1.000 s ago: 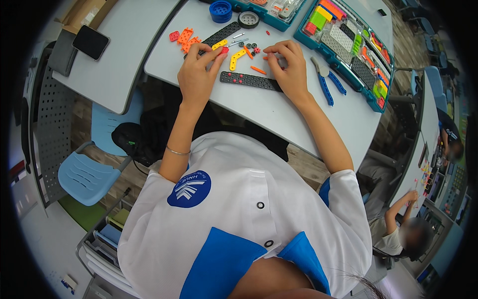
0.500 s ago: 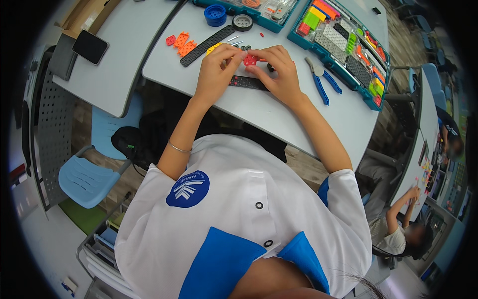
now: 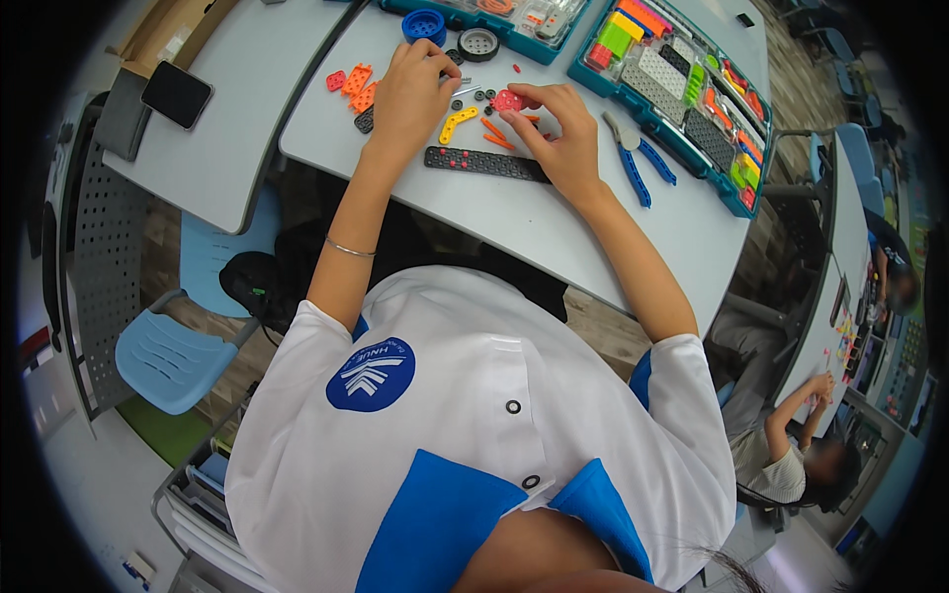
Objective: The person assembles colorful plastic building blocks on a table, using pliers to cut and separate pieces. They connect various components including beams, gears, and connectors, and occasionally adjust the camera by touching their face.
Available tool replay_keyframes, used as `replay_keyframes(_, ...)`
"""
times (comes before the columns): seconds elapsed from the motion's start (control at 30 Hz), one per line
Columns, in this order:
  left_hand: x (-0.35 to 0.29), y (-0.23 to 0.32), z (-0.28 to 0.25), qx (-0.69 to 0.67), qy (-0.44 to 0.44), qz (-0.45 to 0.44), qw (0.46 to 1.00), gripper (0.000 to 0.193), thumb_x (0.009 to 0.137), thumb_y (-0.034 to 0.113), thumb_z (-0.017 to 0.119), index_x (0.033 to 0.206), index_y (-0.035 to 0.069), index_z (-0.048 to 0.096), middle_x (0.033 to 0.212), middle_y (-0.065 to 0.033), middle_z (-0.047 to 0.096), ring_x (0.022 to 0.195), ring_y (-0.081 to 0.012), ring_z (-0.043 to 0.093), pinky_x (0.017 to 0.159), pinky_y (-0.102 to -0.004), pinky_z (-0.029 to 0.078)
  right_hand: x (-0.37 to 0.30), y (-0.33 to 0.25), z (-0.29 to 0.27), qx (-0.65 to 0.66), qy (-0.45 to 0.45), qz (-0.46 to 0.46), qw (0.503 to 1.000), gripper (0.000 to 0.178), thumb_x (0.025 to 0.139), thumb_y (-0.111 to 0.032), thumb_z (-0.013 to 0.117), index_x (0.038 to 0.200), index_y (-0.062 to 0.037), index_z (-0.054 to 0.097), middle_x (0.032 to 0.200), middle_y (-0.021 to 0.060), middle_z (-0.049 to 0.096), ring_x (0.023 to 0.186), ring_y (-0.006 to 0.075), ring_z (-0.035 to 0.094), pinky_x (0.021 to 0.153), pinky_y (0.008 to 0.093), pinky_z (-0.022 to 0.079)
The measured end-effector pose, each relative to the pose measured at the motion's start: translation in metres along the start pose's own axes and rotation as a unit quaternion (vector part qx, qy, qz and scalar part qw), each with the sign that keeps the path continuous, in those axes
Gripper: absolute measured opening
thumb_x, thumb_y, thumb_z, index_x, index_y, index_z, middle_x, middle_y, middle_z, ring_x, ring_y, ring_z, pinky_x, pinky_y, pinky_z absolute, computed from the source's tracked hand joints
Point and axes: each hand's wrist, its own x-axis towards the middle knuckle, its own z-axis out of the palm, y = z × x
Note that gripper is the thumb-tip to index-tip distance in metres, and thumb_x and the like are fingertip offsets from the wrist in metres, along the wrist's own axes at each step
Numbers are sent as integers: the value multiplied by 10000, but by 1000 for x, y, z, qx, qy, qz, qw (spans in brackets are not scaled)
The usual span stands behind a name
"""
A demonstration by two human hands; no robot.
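Note:
My right hand (image 3: 561,130) pinches a small red perforated plate (image 3: 507,101) between thumb and fingers, above the table. My left hand (image 3: 407,97) is over a long black perforated beam, covering its middle. The left fingers are bent together near some thin metal shafts (image 3: 463,90); what they hold, if anything, is hidden. Between the hands lie a yellow angled beam (image 3: 458,126) and orange sticks (image 3: 497,136). Closer to me lies another black perforated beam (image 3: 484,164) with red pins in it, its right end beneath my right hand.
Orange connectors (image 3: 358,87), a blue wheel rim (image 3: 424,27) and a grey wheel (image 3: 478,43) sit at the back left. Blue-handled pliers (image 3: 638,158) lie right of my right hand. A teal parts case (image 3: 682,109) stands at the right. Another person sits far right.
My hands have moved apart. The left has gone left and away from me to the long black beam, while the right keeps the red plate. The yellow beam and orange sticks are now uncovered.

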Motion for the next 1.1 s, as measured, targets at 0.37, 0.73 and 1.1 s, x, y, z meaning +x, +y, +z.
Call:
replay_keyframes(0.37, -15, 27, -18, -290, -110, -58, 949, 142, 909, 136, 713, 1005, 32, 718, 933, 0, 681, 783, -85, 555, 691, -226, 452, 0, -4, -2, 15, 41, -19, 999, 310, 803, -140, 811, 1085, -45, 725, 931, 82, 704, 851, 217, 625, 752, 325, 499)
replay_keyframes(0.73, -30, 30, 4, -407, -40, -48, 912, 134, 906, 76, 700, 1011, -6, 713, 931, -53, 680, 805, -115, 636, 737, -251, 503, 1, -5, -3, 17, 21, -53, 998, 299, 806, -149, 802, 1075, -44, 725, 957, 80, 717, 879, 237, 625, 763, 335, 507)
replay_keyframes(1.1, -35, 30, 6, -403, -3, -14, 915, 125, 895, 26, 688, 1010, -21, 695, 908, -70, 668, 792, -148, 634, 738, -272, 506, 0, -15, -2, 34, 10, -39, 999, 298, 801, -155, 800, 1065, -43, 723, 945, 68, 719, 895, 235, 618, 790, 336, 498)
